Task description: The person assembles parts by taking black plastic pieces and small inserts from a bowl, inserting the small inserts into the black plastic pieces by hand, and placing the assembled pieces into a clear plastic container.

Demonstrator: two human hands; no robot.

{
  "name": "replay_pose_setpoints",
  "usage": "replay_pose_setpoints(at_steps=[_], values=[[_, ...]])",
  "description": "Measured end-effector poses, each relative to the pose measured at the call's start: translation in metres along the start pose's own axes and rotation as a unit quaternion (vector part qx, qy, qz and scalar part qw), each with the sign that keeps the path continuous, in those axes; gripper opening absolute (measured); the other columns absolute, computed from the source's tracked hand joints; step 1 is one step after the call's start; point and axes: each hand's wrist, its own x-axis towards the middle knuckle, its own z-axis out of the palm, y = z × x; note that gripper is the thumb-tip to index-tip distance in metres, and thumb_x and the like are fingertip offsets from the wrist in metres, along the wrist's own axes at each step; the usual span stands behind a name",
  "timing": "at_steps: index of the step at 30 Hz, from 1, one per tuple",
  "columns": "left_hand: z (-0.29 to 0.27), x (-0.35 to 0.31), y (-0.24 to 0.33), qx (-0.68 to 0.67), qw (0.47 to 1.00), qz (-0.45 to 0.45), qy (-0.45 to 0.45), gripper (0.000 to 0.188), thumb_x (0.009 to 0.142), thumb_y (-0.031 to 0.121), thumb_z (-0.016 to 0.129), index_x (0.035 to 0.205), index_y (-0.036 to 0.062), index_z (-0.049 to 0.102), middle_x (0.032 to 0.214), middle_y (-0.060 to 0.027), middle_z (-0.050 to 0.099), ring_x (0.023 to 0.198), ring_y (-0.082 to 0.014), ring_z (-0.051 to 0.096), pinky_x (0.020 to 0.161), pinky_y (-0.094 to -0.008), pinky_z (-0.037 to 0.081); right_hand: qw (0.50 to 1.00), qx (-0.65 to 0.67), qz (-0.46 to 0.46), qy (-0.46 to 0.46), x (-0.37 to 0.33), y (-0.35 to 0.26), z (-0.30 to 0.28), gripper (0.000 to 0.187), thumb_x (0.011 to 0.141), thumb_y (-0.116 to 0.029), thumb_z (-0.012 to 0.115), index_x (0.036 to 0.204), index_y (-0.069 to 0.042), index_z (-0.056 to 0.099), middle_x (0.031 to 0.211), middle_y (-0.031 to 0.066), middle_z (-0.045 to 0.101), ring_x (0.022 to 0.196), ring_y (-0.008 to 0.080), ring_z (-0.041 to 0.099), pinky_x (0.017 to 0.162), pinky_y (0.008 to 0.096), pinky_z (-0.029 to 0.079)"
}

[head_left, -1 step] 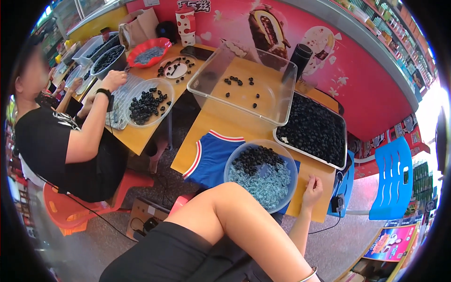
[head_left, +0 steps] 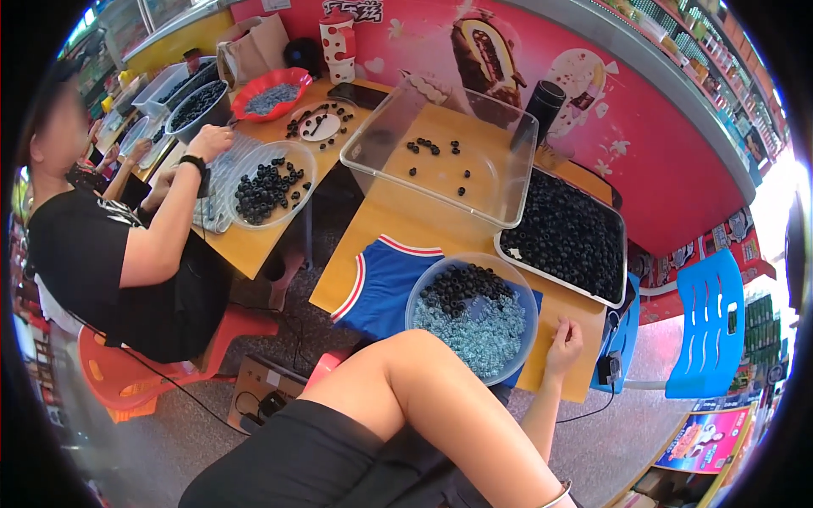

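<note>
- Right hand [head_left: 565, 343]: in view at lower right, held low, fingers curled loosely inward, knuckles up, thumb side turned toward the body. Nothing visibly pinched in it; the palm side cannot be seen.
- Right forearm [head_left: 542, 423]: bare, rising from the lower edge of the view, nearly straight, slanting slightly rightward up to the wrist.
- Right wrist: roughly in line with the forearm, hand bent a little forward.
- A thin pale band [head_left: 555, 495] sits on the right arm close to the lower edge.
- Left hand and left arm: not visible anywhere in the view.
- Bare knee [head_left: 415, 360] raised at centre, thigh running down to the lower edge, dark shorts [head_left: 305, 461] above it.
</note>
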Motion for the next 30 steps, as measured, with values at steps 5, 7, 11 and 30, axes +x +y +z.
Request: replay_pose_setpoints(at_steps=[5, 7, 11, 30], values=[[-0.006, -0.003, 0.013, 0.009, 1.0, 0.011, 0.005, 0.025, 0.092, 0.03, 0.054, 0.083, 0.0084, 0.063, 0.081, -0.0144, 0.06, 0.079, -0.0303, 0.057, 0.076, -0.0431, 0.044, 1.0, -0.023, 0.005, -0.004, -0.001, -0.001, 0.001, 0.019, 0.092, -0.016, 0.059, 0.087, 0.001, 0.066, 0.065, -0.0009, 0.055, 0.056, 0.0054, 0.047, 0.051, 0.0217, 0.037], [-0.006, -0.002, 0.012, 0.014, 1.0, 0.015, 0.009, 0.025, 0.092, 0.03, 0.054, 0.082, 0.0084, 0.063, 0.081, -0.0143, 0.06, 0.079, -0.0304, 0.057, 0.076, -0.043, 0.044, 1.0, -0.025, 0.003, -0.006, 0.0, 0.0, 0.002, 0.019, 0.093, -0.016, 0.058, 0.087, 0.001, 0.066, 0.065, -0.0007, 0.055, 0.056, 0.0055, 0.047, 0.051, 0.0219, 0.037], [-0.013, -0.003, 0.016, 0.03, 0.999, 0.024, 0.018, 0.025, 0.092, 0.03, 0.053, 0.082, 0.0084, 0.062, 0.081, -0.0141, 0.06, 0.079, -0.0304, 0.057, 0.076, -0.0429, 0.044, 0.999, -0.032, 0.014, -0.01, -0.001, -0.004, -0.001, 0.02, 0.093, -0.016, 0.057, 0.088, 0.001, 0.066, 0.066, 0.0, 0.057, 0.056, 0.006, 0.047, 0.051, 0.0225, 0.038], [-0.01, -0.004, 0.042, 0.025, 0.995, 0.078, 0.049, 0.025, 0.092, 0.028, 0.053, 0.078, 0.0084, 0.06, 0.078, -0.0129, 0.058, 0.078, -0.0307, 0.056, 0.076, -0.0422, 0.044, 0.997, -0.067, -0.012, -0.02, -0.001, -0.005, 0.002, 0.022, 0.094, -0.017, 0.056, 0.088, 0.002, 0.065, 0.072, 0.0058, 0.064, 0.06, 0.0096, 0.053, 0.056, 0.0257, 0.043]])
